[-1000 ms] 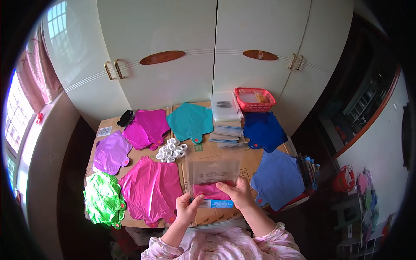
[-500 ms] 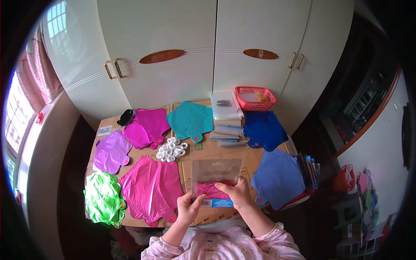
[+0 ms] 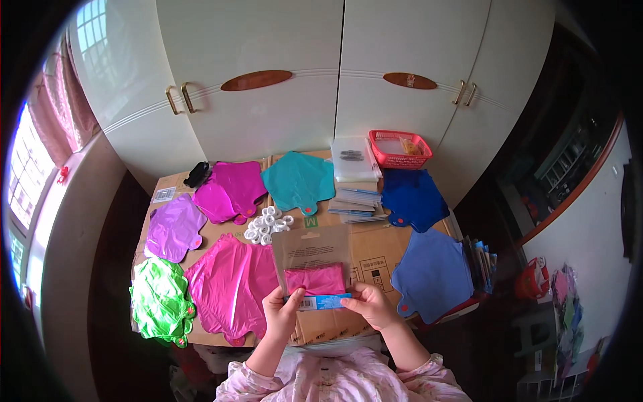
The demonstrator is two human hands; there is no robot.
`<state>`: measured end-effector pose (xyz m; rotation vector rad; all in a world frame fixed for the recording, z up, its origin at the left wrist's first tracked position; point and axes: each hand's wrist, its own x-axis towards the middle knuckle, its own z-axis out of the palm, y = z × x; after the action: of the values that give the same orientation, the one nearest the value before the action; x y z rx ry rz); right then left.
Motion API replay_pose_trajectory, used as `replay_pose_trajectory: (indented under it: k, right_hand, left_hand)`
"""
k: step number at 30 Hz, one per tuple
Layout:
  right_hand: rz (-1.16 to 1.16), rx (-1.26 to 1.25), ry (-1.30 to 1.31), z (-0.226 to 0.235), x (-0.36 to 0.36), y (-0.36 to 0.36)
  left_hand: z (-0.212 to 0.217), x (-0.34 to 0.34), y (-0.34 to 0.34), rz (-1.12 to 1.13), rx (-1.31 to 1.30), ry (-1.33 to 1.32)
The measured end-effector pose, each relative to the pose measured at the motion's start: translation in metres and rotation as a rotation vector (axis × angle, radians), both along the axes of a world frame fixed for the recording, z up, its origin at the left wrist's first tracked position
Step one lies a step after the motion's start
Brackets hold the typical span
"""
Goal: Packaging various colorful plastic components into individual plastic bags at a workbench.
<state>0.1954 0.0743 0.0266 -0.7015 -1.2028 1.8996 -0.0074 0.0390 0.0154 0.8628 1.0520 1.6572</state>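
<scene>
Between both hands, over the near middle of the table, is a clear plastic packet point(image 3: 311, 244) with a hang hole at its top. A folded pink foil piece point(image 3: 318, 280) shows inside, above a blue label strip with a barcode. My left hand point(image 3: 281, 313) grips the packet's lower left corner, thumb on the front. My right hand point(image 3: 370, 305) pinches the lower right corner, its thumb on the blue strip. The fingers behind the packet are hidden. Left of my left hand lies a large flat pink foil piece point(image 3: 231, 288) with small rounded tabs.
Flat foil pieces ring the cardboard-covered table: green point(image 3: 161, 295), lilac point(image 3: 174, 228), magenta point(image 3: 231, 191), teal point(image 3: 298, 181), dark blue point(image 3: 415, 197) and light blue point(image 3: 434, 275). White rings point(image 3: 268, 226) lie in a heap. Stacked packets point(image 3: 358, 201) and a red basket point(image 3: 402, 161) stand behind.
The packet has shifted slightly left and tilted. My right thumb has moved from the pink foil area down to the blue strip at the lower right corner. The view has shifted a little.
</scene>
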Motion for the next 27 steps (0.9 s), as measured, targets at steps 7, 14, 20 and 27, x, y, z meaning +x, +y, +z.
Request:
replay_pose_trajectory:
  k: [7, 14, 20, 27]
  right_hand:
    - [-0.178, -0.029, 0.007, -0.007, -0.006, -0.004]
    - [-0.266, 0.013, 0.013, -0.008, -0.005, -0.004]
    - [-0.28, 0.109, -0.051, -0.005, -0.007, -0.006]
    - [-0.33, 0.198, -0.095, -0.001, -0.01, -0.009]
  left_hand:
    - [-0.002, 0.0, 0.0, -0.058, -0.01, 0.016]
    - [-0.003, -0.014, -0.003, -0.326, -0.085, -0.213]
    - [-0.011, -0.014, -0.001, -0.28, -0.092, -0.193]
    - [-0.006, -0.01, -0.003, -0.257, -0.092, -0.205]
